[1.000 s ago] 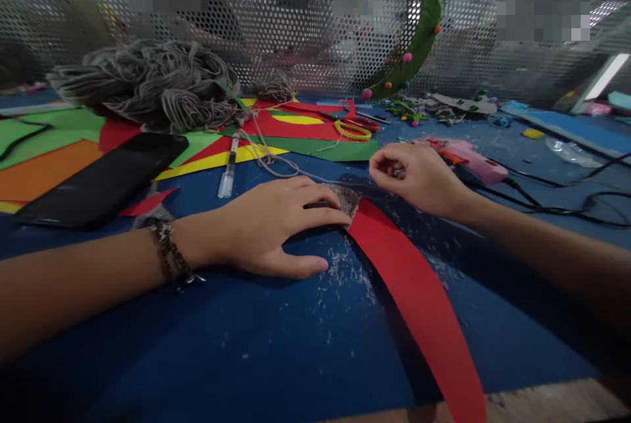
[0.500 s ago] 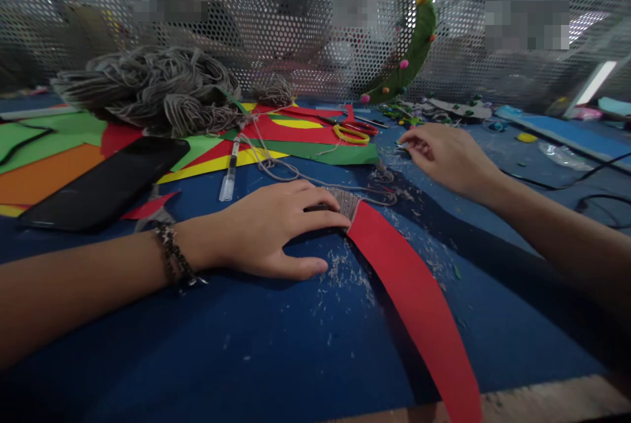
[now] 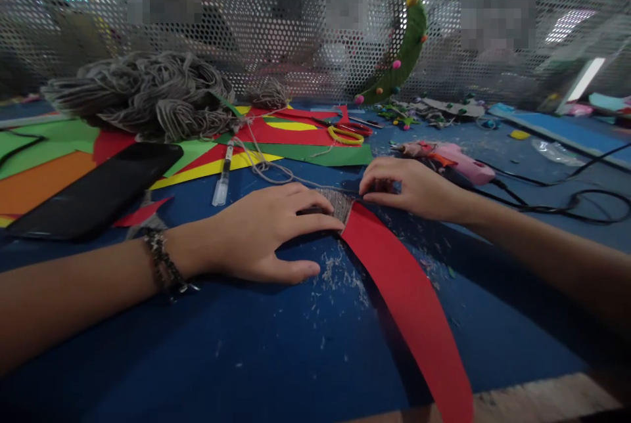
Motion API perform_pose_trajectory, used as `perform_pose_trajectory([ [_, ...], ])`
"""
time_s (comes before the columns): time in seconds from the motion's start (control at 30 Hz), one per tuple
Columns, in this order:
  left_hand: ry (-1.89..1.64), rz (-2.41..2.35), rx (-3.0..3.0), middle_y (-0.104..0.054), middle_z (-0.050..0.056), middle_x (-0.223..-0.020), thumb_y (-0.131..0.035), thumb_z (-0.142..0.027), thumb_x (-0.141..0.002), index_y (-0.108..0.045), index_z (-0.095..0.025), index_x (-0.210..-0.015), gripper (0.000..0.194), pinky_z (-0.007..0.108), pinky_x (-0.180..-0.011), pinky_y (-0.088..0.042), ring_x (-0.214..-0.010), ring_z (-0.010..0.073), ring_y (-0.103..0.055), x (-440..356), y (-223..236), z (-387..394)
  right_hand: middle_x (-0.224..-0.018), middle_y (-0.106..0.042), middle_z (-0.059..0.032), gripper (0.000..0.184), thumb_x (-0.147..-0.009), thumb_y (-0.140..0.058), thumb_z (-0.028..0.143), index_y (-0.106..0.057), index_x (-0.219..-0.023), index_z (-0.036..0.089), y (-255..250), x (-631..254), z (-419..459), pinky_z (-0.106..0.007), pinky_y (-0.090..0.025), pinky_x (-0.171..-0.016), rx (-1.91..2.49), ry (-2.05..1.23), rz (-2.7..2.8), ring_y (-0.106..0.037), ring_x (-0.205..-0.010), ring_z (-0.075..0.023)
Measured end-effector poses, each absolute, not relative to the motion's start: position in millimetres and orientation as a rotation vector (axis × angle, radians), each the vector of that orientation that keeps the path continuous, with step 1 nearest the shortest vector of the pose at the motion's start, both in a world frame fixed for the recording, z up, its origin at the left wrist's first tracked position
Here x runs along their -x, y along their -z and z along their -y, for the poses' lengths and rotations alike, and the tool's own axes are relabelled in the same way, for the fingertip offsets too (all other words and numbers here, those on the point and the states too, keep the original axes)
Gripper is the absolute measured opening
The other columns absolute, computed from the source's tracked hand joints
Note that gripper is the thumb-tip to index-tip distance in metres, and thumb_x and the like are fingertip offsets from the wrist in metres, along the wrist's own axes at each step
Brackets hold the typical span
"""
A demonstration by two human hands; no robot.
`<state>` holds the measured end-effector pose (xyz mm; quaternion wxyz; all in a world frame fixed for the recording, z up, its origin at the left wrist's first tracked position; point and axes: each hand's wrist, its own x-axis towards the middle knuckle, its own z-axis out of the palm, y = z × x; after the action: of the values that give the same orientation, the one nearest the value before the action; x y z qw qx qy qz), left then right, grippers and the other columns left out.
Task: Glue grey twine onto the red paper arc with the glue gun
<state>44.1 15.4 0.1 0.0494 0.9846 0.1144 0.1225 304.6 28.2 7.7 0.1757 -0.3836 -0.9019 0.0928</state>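
My left grip [image 3: 261, 236] is flat and spread wide just left of the middle of the frame, thumb out to the side, fingertips [image 3: 335, 224] resting on the gray wrap [image 3: 337, 205] at the top end of the red strip [image 3: 404, 285]. The strip bends from the middle of the frame down to the bottom edge, right of center, where it reaches past the edge of the blue bench [image 3: 236, 344]. My right grip [image 3: 419, 190], right of the middle, is curled, with the thumb tip near the finger tips, just by the top of the strip. The loose yarn [image 3: 310, 181] runs toward it from the left, but I can't tell if I have hold of it. I think the step here is winding yarn round the strip. To do it well, I should press the wrap down so it can't slip, and pull the yarn snug, but not so hard that the strip buckles. Each turn should sit right beside the last, so no red peeks out. A snag on the scissors [image 3: 346, 136], above the middle, could spoil the turns.
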Motion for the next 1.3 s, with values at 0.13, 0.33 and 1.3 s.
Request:
perform_pose_trajectory([
  [0.13, -0.374, -0.348, -3.005, -0.055, 0.013, -0.123, -0.048, -0.042, -0.085, -0.056, -0.017, -0.119, 0.042, 0.044, -0.096, -0.039, -0.109, 0.0281, -0.051, -44.1, -0.9, -15.3, -0.081, -0.064, -0.0058, 0.018, -0.085, -0.048, 0.026, -0.062, -0.080, 0.018, -9.3, -300.9, -24.5, -0.028, -0.044, -0.070, 1.057, -0.118, 2.463, -0.057, -0.074, -0.0141],
  [0.33, -0.370, -0.339, -3.015, -0.055, 0.014, -0.123, -0.046, -0.042, -0.086, -0.055, -0.017, -0.120, 0.043, 0.045, -0.095, -0.040, -0.109, 0.0291, -0.051, -43.7, -1.0, -14.8, -0.082, -0.064, -0.0068, 0.021, -0.088, -0.045, 0.026, -0.064, -0.086, 0.015, -12.6, -297.4, -20.1, -0.026, -0.042, -0.069, 0.969, -0.162, 2.643, -0.057, -0.075, -0.0138],
  [1.3, -0.412, -0.291, -3.021, -0.055, 0.015, -0.120, -0.051, -0.044, -0.084, -0.059, -0.018, -0.117, 0.042, 0.045, -0.094, -0.042, -0.109, 0.0298, -0.052, -42.1, 0.6, -15.8, -0.077, -0.058, -0.0059, 0.014, -0.085, -0.038, 0.020, -0.050, -0.078, 0.018, -1.8, -281.8, -24.4, -0.025, -0.035, -0.064, 1.393, -0.040, 2.597, -0.050, -0.070, -0.0148],
])
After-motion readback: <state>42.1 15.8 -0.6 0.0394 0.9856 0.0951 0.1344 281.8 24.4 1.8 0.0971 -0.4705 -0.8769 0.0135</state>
